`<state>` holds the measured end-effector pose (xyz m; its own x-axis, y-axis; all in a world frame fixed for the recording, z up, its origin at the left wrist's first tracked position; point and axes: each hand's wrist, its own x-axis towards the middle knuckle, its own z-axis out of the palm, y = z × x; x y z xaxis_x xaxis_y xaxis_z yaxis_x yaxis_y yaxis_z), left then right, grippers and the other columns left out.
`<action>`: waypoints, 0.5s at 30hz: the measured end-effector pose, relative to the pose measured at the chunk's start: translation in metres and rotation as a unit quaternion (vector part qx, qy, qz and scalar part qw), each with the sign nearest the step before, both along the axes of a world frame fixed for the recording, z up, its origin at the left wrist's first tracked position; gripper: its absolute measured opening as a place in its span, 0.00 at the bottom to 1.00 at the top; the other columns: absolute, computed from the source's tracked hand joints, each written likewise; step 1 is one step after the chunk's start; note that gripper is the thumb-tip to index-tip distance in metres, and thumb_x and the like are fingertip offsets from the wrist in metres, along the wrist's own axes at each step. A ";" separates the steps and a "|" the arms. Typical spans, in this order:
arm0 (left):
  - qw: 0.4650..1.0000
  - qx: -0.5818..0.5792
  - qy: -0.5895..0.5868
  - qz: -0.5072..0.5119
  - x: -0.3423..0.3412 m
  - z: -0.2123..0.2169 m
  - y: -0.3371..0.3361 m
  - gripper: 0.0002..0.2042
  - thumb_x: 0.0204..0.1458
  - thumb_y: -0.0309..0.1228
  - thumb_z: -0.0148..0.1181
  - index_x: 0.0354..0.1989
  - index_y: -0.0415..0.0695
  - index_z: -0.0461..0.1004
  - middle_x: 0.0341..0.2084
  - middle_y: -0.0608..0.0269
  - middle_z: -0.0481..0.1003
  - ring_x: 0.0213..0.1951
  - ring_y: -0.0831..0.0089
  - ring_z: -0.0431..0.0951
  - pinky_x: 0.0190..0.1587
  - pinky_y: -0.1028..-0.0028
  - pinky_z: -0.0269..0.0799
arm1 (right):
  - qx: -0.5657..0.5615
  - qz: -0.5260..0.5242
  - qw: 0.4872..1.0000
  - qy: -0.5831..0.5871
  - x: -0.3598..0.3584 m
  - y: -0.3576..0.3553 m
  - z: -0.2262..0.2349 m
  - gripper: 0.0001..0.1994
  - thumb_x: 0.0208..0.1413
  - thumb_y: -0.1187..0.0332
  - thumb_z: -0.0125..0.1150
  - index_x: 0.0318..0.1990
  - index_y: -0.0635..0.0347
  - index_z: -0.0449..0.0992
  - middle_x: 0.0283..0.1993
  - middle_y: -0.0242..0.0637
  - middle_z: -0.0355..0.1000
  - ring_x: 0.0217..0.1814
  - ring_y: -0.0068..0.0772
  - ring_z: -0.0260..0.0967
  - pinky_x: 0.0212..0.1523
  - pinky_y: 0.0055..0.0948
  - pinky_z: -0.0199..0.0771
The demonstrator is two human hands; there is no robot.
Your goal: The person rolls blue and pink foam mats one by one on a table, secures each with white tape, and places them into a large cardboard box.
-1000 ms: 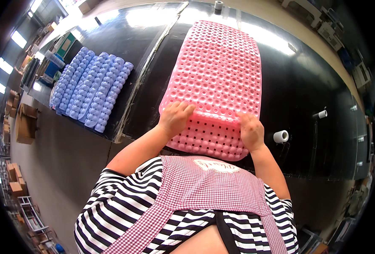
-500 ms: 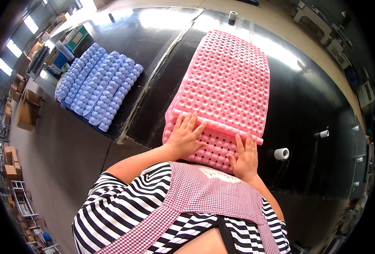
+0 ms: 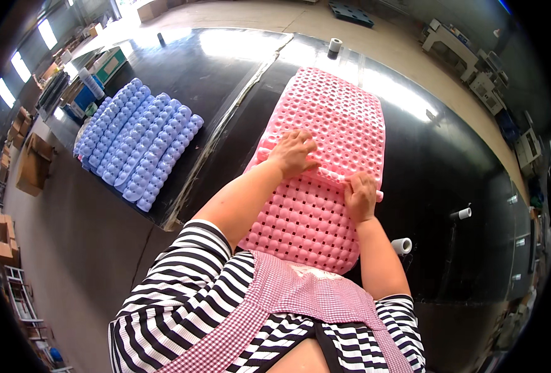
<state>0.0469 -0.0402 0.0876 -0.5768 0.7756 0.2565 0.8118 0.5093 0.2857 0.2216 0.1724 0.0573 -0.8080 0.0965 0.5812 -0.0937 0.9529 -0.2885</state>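
While a pink mat (image 3: 325,155) full of round holes lies lengthwise on the black table (image 3: 449,168), its near part is folded over so that a fold runs across it about halfway along, and both hands press on that fold. The folded-over near flap shows its bumpy underside and reaches back to the table's near edge, just in front of the person's checked apron (image 3: 313,298). The left hand (image 3: 294,152) lies flat on the left end of the fold, fingers spread and bent down over the ridge, gripping nothing but pushing on the mat. The right hand (image 3: 361,196) sits at the right end of the fold, fingers curled close together over the ridge; whether they pinch the edge or only press it I cannot tell.

To the left, well apart from the pink mat and beyond a seam in the table top, a stack of pale blue mats (image 3: 138,146) lies spread like a fan near the table's left edge. To the right of the pink mat, two white rolls (image 3: 402,245) rest on the table, one near the right forearm and one a little farther out. Another small roll (image 3: 333,47) stands at the far end of the table, just beyond the mat's far edge. Cardboard boxes (image 3: 33,165) sit on the floor at the left.
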 end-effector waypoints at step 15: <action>0.993 0.087 0.013 -0.075 0.014 -0.003 -0.016 0.17 0.51 0.27 0.66 0.51 0.48 0.78 0.40 0.57 0.73 0.49 0.53 0.73 0.53 0.58 0.71 | -0.058 -0.005 0.998 -0.040 -0.012 0.012 0.012 0.08 0.58 0.65 0.63 0.38 0.58 0.80 0.43 0.43 0.75 0.52 0.49 0.71 0.55 0.46 0.69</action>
<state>0.0606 -0.0560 0.0851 -0.4500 0.7947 0.4074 0.8827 0.3266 0.3378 0.2096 0.1841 0.0697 -0.8498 0.1677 0.4998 -0.0568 0.9134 -0.4030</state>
